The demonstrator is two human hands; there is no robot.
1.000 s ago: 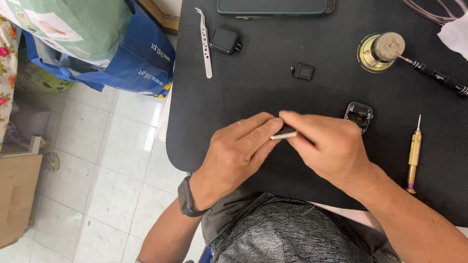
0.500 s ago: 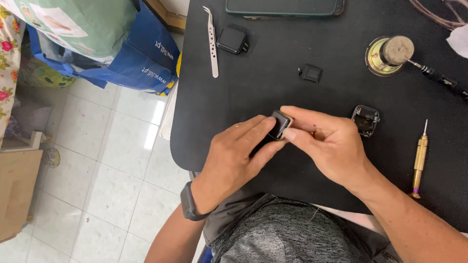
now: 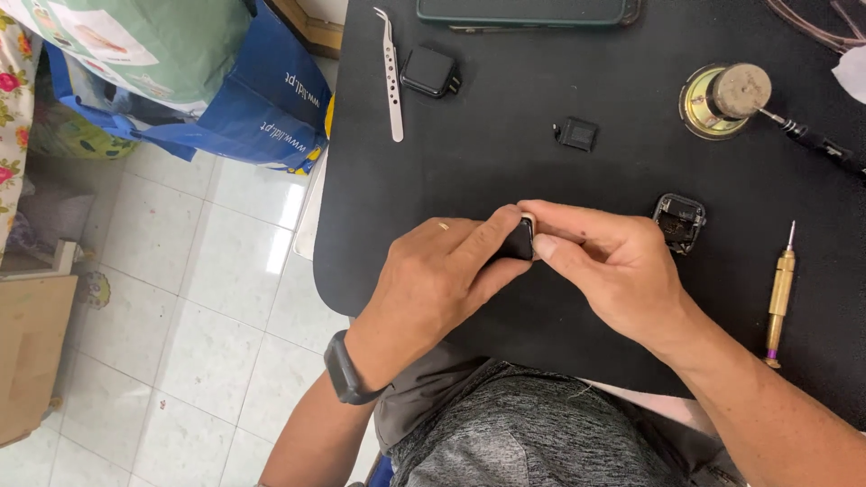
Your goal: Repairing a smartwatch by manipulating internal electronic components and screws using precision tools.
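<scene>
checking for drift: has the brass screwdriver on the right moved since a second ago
No. The brass screwdriver lies in the same spot on the black mat, right of the open square casing.

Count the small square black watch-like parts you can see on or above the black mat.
4: one beside the tweezers at top, a smaller one mid-mat, an opened case right of the hands, and one pinched between left hand and right hand. Others may be hidden.

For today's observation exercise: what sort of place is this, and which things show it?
Probably a small repair bench for watches or gadgets: a black mat, tweezers, a brass screwdriver and an opened watch case.
</scene>
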